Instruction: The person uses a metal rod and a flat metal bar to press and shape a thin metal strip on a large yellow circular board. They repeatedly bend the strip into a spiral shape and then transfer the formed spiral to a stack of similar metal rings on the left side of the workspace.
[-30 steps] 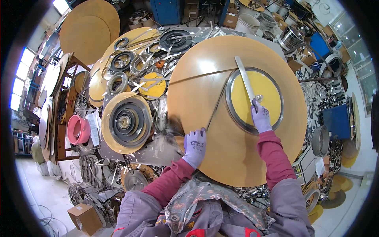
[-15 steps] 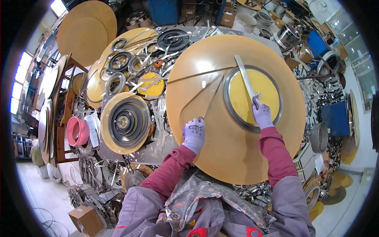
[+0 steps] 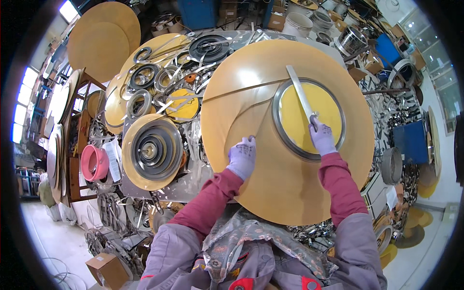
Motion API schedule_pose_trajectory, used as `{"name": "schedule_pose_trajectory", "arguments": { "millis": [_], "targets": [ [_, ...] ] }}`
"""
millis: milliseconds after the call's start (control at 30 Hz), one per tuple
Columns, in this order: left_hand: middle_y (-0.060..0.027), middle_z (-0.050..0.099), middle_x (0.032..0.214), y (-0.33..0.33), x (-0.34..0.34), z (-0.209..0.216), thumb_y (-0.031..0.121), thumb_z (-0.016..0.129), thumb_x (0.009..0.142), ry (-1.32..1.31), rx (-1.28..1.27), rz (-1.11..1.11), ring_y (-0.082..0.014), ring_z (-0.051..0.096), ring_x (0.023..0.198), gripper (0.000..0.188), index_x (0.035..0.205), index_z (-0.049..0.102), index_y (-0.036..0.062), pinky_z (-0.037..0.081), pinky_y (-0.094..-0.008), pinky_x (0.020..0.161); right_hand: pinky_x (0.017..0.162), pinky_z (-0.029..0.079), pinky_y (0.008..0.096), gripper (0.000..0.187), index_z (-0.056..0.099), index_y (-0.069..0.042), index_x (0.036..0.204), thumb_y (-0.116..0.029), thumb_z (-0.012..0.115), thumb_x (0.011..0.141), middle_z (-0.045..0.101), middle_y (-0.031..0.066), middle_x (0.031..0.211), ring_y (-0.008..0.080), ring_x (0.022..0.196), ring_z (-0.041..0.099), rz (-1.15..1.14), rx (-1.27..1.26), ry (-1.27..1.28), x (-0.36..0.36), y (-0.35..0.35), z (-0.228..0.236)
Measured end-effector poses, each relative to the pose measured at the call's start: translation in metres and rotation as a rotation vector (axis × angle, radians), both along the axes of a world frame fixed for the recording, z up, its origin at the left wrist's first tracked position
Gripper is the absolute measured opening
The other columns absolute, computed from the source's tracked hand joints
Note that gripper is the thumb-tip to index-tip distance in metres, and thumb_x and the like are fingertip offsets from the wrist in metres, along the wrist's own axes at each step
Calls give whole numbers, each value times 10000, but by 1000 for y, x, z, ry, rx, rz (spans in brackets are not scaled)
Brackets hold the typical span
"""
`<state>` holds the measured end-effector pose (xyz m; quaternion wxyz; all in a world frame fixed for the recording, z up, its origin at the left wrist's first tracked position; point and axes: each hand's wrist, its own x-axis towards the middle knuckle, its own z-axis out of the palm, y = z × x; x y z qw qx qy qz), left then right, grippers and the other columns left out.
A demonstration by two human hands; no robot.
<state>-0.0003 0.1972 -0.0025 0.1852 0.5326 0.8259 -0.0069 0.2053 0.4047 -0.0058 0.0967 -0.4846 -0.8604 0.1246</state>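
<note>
A large round tan disc (image 3: 309,193) lies before me. On its right half sits a dark metal ring coil (image 3: 278,126) around a yellow centre plate (image 3: 299,128). A thin metal strip (image 3: 237,90) runs leftward from the coil's top, and a slack length of it loops back over the disc. My left hand (image 3: 242,155), in a pale purple glove, is closed with its fingertips pinching the strip's end. My right hand (image 3: 322,136), gloved alike, is closed around the lower end of a flat metal bar (image 3: 298,87) that lies across the coil and plate.
Left of the disc, another coil (image 3: 150,151) of nested rings rests on a smaller tan disc. Beyond it lie several loose rings (image 3: 140,104) and strip scraps. A pink bucket (image 3: 94,162) stands farther left. Metal offcuts (image 3: 389,113) crowd the right side.
My left hand has shifted slightly right and away from me with the strip, whose slack loop has changed shape. My right hand stays on the bar. A small white fleck on the disc is gone.
</note>
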Motion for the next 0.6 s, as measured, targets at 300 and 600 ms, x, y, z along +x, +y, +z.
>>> {"name": "schedule_pose_trajectory", "arguments": {
  "millis": [300,600],
  "targets": [
    [-114,606,1053,57,-5,2,158,522,842,98,5,-143,-262,648,912,271,1106,520,97,538,-418,639,780,465,470,323,571,-77,1156,-234,517,879,635,225,876,368,847,613,35,12,10,6,4,4],
    [-98,610,1012,73,-24,17,158,551,824,150,-109,-100,-267,647,910,262,1081,559,112,539,-457,631,760,471,476,292,557,-85,1131,-232,516,882,633,217,870,380,832,611,80,26,-3,6,1,9]
  ]
}}
